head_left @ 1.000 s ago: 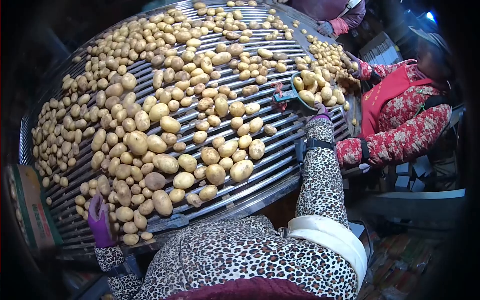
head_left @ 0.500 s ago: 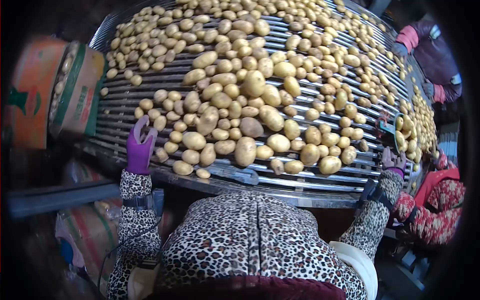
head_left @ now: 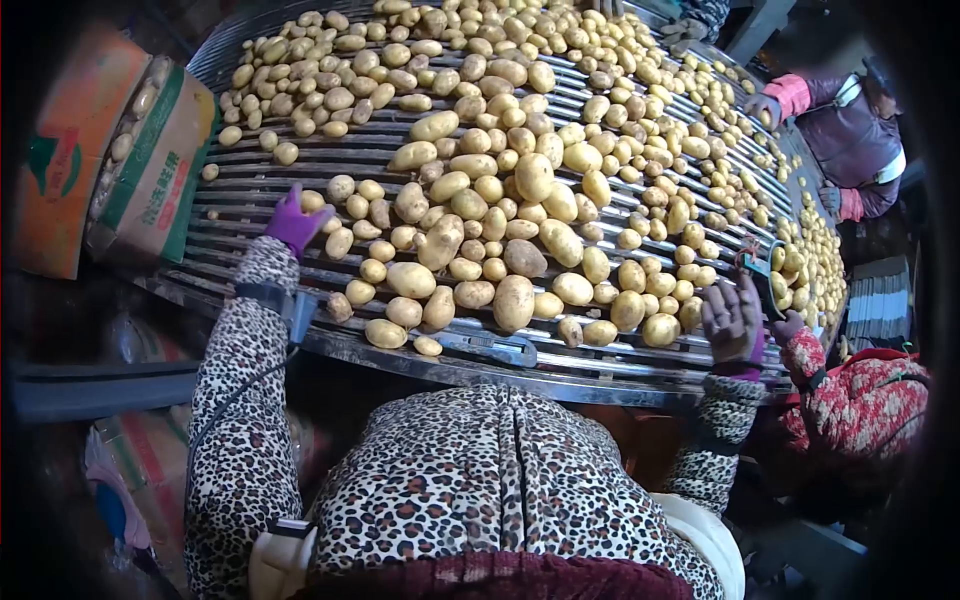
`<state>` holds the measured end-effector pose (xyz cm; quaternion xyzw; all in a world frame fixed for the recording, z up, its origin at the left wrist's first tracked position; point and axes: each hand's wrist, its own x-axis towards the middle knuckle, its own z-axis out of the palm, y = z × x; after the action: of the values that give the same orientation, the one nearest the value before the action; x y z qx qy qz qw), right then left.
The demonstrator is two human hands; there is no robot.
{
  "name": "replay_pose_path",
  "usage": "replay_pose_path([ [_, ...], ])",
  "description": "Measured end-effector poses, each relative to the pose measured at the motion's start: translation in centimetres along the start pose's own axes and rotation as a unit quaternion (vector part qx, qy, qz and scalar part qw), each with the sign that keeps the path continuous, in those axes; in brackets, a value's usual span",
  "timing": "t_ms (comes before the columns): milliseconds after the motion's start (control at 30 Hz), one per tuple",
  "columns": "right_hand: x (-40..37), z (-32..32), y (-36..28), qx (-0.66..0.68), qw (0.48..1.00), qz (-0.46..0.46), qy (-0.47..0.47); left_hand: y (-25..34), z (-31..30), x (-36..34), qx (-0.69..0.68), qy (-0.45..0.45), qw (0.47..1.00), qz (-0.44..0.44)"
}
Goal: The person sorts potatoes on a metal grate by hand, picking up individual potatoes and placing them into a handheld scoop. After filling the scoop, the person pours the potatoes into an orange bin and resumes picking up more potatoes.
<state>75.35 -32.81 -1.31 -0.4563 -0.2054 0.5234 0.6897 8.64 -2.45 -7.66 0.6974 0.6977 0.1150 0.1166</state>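
My left hand, in a purple glove, is over the near left part of the slatted metal sorting table. Its thumb and fingers are spread beside a small potato; what lies beneath the palm is hidden. Many potatoes of mixed sizes cover the slats to the right of it. My right hand, also gloved, is raised near the right front edge, fingers apart and slightly curled, with nothing in it. A green-rimmed container of potatoes stands just beyond it.
Cardboard boxes of potatoes stand on the left. A flat bluish tool-like piece lies at the front edge. A person in a red patterned sleeve works close on my right; another in a dark jacket reaches over the far right side.
My left hand has moved forward to the small potatoes. My right hand has lifted and shifted left. The co-workers' arms have moved, and another person's arm shows at the top.
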Motion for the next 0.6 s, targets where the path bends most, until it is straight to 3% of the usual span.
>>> replay_pose_path([
  [33, -0.9, 2.5, 0.5, -0.006, 0.998, 0.006, 0.057, 2.9, 0.1, -0.4, -0.031, -0.012, 0.999, 0.013],
  [67, -0.7, 0.3, 2.6, -0.049, 0.998, -0.023, -0.035, 4.9, 1.5, -0.9, -0.086, -0.010, 0.996, 0.032],
  [100, -1.3, 1.2, 3.0, -0.042, 0.999, -0.003, 0.010, 8.1, 0.5, -2.4, -0.101, -0.073, 0.988, 0.090],
  [133, -1.8, 2.1, 3.6, -0.034, 0.998, 0.019, 0.052, 9.9, 1.4, -3.6, -0.007, -0.047, 0.998, 0.034],
  [167, -0.9, -1.2, 5.5, -0.003, 0.999, 0.029, 0.033, 10.5, 2.0, -4.1, 0.009, -0.042, 0.998, 0.037],
  [200, -1.0, -1.0, 6.3, -0.172, 0.985, -0.028, -0.006, 11.3, 2.1, -4.6, 0.025, -0.038, 0.998, 0.042],
  [233, -1.2, -0.7, 7.1, -0.332, 0.938, -0.095, -0.024, 11.7, 1.6, -5.0, -0.007, -0.057, 0.994, 0.092],
  [300, -1.4, 0.1, 7.8, -0.204, 0.978, -0.040, 0.016, 12.3, 0.2, -5.9, -0.028, -0.092, 0.989, 0.112],
  [400, -1.2, 3.5, 6.4, -0.014, 0.997, 0.051, 0.059, 13.0, -2.2, -6.8, -0.120, -0.149, 0.974, 0.124],
  [433, -1.9, 6.8, 4.8, -0.028, 0.988, 0.084, 0.123, 12.4, -2.6, -6.8, -0.209, -0.157, 0.954, 0.150],
  [467, -2.1, 7.3, 4.6, -0.018, 0.988, 0.088, 0.123, 11.8, -2.8, -7.6, -0.236, -0.120, 0.947, 0.182],
  [600, -3.1, 5.1, 6.2, 0.005, 0.993, 0.084, 0.083, 9.8, -4.0, -10.8, -0.198, -0.071, 0.966, 0.152],
])
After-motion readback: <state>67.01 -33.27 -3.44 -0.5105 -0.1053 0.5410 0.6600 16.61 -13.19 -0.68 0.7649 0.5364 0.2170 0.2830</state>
